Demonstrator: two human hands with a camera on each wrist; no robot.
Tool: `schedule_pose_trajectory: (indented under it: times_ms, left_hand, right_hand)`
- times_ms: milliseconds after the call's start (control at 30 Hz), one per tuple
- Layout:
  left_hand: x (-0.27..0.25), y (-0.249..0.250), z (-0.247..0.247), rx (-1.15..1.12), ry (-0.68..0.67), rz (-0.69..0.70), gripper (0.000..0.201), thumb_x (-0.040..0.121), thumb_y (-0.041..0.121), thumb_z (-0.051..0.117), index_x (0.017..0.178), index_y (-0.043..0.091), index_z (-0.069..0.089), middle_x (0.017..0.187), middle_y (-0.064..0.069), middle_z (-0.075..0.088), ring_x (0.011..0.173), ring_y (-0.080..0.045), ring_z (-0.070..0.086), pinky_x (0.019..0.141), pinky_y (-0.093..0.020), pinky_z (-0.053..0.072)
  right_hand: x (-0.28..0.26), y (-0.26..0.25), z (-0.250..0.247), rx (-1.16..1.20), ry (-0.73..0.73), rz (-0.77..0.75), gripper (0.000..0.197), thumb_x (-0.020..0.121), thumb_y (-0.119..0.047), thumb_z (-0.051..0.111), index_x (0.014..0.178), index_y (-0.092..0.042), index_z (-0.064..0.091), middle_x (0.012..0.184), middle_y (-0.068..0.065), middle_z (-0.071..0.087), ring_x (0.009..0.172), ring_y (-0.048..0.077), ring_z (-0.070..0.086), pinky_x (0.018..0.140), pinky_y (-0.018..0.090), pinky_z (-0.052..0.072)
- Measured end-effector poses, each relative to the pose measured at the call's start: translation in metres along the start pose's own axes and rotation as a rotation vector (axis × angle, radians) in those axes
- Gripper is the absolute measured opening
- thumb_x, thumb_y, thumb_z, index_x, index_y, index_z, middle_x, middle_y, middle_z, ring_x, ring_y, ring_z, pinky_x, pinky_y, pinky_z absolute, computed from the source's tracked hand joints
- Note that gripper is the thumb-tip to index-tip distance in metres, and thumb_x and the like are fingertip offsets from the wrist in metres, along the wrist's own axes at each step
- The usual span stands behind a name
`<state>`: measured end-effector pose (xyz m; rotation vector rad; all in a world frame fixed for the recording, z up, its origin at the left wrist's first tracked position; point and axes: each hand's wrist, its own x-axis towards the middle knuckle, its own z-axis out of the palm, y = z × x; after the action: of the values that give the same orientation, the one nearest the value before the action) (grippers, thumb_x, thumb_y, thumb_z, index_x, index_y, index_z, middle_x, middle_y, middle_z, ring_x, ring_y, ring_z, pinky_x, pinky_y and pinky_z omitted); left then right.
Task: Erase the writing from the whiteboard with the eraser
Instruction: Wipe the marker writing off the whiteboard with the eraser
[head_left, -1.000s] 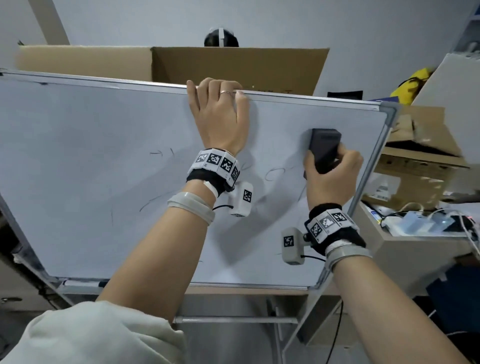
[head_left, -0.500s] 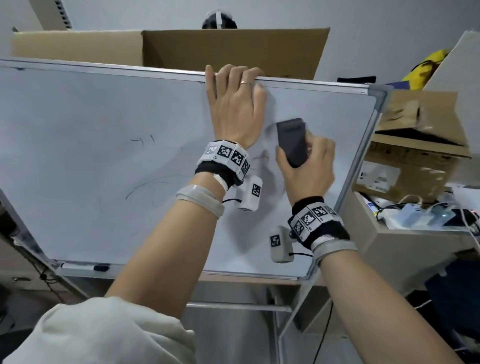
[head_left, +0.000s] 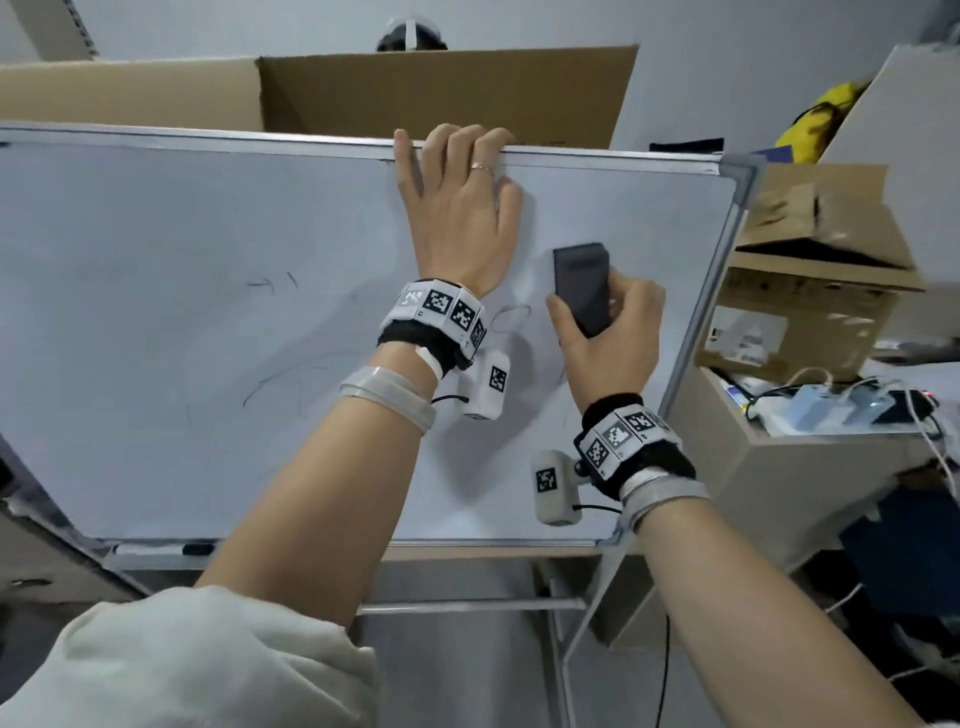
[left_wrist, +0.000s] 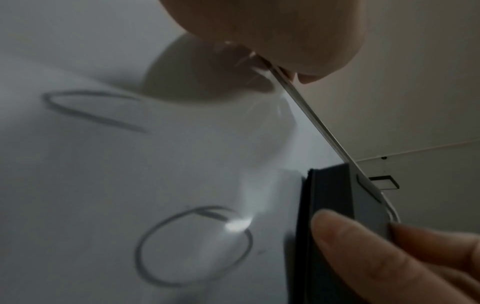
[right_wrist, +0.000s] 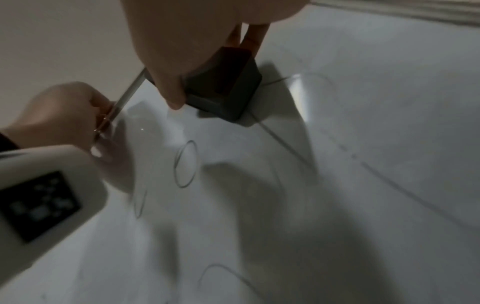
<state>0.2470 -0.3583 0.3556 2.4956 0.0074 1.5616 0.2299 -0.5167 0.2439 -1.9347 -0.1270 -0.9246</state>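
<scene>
A tilted whiteboard (head_left: 182, 364) fills the head view, with faint pen strokes (head_left: 270, 285) and a small drawn loop (head_left: 511, 317) left on it. My left hand (head_left: 457, 208) hooks its fingers over the board's top edge (head_left: 597, 156). My right hand (head_left: 608, 332) grips a dark grey eraser (head_left: 581, 288) and presses it flat on the board, just right of the left wrist. In the left wrist view the eraser (left_wrist: 337, 205) sits right of a drawn circle (left_wrist: 193, 246). In the right wrist view the eraser (right_wrist: 226, 90) lies above an oval mark (right_wrist: 185, 163).
A large cardboard box (head_left: 415, 88) stands behind the board. Its tray holds a marker (head_left: 156, 549) at the lower left. To the right are more boxes (head_left: 810, 291) and a desk with cables and devices (head_left: 841, 410). The stand's metal bars (head_left: 467, 605) run below.
The eraser swept left from near the board's right edge toward my left hand, then came back slightly right and down. The left hand kept its hold on the top edge.
</scene>
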Motion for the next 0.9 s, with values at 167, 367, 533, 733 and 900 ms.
schedule_pose_trajectory:
  times_ms: [167, 367, 533, 733, 900]
  left_hand:
    - [-0.004, 0.015, 0.01, -0.005, 0.06, -0.036, 0.04, 0.085, 0.025, 0.043, 0.121, 0.028, 0.062, 0.127, 0.009, 0.056, 0.137, -0.019, 0.042, 0.12, -0.055, 0.012]
    - [-0.005, 0.031, 0.019, -0.004, 0.108, -0.099, 0.043, 0.081, 0.022, 0.043, 0.119, 0.026, 0.063, 0.13, 0.008, 0.056, 0.141, -0.023, 0.039, 0.119, -0.06, 0.012]
    - [-0.003, 0.015, 0.009, 0.048, 0.036, -0.058, 0.045, 0.084, 0.026, 0.041, 0.125, 0.031, 0.059, 0.129, 0.014, 0.054, 0.138, -0.017, 0.04, 0.118, -0.061, 0.008]
    - [-0.002, -0.031, -0.016, 0.153, -0.024, -0.02, 0.048, 0.085, 0.03, 0.042, 0.131, 0.035, 0.055, 0.136, 0.013, 0.051, 0.139, -0.016, 0.039, 0.119, -0.06, 0.007]
    - [-0.002, -0.104, -0.044, 0.211, 0.025, -0.121, 0.05, 0.086, 0.026, 0.038, 0.134, 0.033, 0.051, 0.139, 0.011, 0.047, 0.144, -0.018, 0.032, 0.12, -0.06, 0.006]
  right_hand:
    - [0.006, 0.018, -0.02, -0.017, 0.102, 0.058, 0.057, 0.084, -0.047, 0.077, 0.123, -0.014, 0.053, 0.119, 0.002, 0.052, 0.105, 0.019, 0.055, 0.079, 0.03, 0.046]
    - [0.009, 0.059, -0.04, 0.034, 0.248, 0.249, 0.059, 0.085, -0.049, 0.072, 0.122, -0.009, 0.049, 0.118, 0.008, 0.052, 0.107, 0.026, 0.056, 0.086, 0.037, 0.052]
    - [-0.006, 0.043, -0.012, 0.24, 0.238, 0.273, 0.057, 0.081, -0.049, 0.078, 0.114, -0.013, 0.047, 0.117, 0.009, 0.052, 0.098, 0.016, 0.06, 0.077, 0.021, 0.054]
    - [-0.046, -0.008, 0.047, 0.211, 0.041, 0.066, 0.053, 0.079, -0.042, 0.082, 0.11, -0.008, 0.054, 0.113, 0.002, 0.048, 0.099, 0.025, 0.058, 0.073, 0.043, 0.055]
    - [-0.061, -0.041, 0.079, 0.186, -0.02, -0.011, 0.054, 0.076, -0.041, 0.083, 0.111, -0.01, 0.057, 0.112, 0.001, 0.049, 0.102, 0.022, 0.055, 0.075, 0.041, 0.054]
